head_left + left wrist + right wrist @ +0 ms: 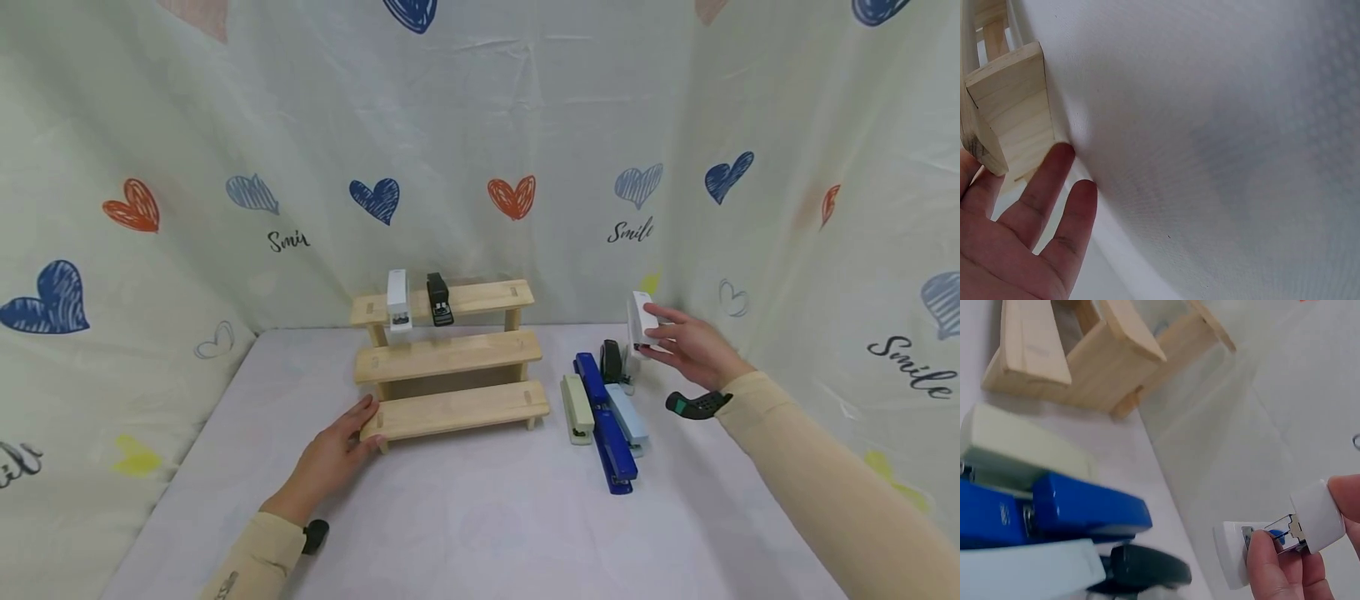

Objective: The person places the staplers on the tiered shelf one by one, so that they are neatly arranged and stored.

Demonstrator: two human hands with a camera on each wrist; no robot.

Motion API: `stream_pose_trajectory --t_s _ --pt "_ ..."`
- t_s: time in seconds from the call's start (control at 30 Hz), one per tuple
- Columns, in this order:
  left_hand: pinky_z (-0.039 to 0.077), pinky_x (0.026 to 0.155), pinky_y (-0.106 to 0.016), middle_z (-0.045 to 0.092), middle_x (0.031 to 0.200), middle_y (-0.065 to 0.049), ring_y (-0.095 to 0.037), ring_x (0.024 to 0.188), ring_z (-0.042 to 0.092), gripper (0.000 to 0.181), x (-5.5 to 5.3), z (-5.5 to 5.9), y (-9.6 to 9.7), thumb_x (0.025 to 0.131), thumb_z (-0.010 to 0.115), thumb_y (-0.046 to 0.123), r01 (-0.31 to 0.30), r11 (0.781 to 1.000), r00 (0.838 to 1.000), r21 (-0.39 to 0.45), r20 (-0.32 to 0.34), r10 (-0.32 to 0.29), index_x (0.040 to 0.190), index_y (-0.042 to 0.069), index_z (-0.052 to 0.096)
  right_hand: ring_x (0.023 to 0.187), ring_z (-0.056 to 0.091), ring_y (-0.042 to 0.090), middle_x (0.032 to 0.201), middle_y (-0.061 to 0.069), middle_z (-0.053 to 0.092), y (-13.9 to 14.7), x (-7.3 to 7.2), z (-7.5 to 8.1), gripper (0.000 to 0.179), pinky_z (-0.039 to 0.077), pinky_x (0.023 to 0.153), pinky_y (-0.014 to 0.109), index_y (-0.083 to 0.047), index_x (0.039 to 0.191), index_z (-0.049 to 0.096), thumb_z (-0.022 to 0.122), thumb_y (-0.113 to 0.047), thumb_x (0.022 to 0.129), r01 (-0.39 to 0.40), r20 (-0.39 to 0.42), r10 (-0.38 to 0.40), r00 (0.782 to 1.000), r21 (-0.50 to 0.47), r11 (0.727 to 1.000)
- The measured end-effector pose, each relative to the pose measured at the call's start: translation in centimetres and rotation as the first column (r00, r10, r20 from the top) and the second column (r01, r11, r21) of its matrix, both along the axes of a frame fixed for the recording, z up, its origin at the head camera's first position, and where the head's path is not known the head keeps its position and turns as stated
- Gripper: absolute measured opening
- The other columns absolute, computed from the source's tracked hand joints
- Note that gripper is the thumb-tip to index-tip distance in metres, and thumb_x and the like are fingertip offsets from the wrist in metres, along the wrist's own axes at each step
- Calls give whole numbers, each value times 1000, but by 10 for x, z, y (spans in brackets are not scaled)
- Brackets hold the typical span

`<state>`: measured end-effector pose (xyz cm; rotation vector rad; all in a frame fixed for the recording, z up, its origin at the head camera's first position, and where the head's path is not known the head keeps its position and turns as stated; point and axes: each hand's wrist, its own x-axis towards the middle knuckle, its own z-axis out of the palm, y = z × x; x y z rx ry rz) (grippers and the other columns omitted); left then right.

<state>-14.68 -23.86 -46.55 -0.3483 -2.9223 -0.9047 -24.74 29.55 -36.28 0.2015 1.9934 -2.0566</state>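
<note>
In the head view my right hand [693,343] holds a white stapler [642,320] up at the back right. The right wrist view shows this stapler [1316,515] spread apart, its metal inside exposed, between thumb and fingers. My left hand [337,446] grips the left end of a three-tier wooden stand [457,410] at its lowest board; two of its fingers [1079,212] stretch out past the wood. On the top tier are a white stapler [398,300] and a black stapler [439,298].
Right of the stand lie a pale green stapler [577,407], a long blue stapler [609,429], a light blue stapler [628,417] and a black stapler [611,360], close together. Behind the white table [465,525] hangs a curtain [450,108] printed with hearts.
</note>
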Motion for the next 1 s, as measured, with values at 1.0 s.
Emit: stream_pose_trajectory --t_s 1.0 --pt "48 93 -53 35 158 -10 -32 115 62 64 1 0 0 97 68 30 -15 1000 1000 1 20 15 151 6 43 131 39 32 162 6 20 -147 -37 60 57 42 106 46 -14 153 41 52 3 100 -238 -55 234 971 -91 967"
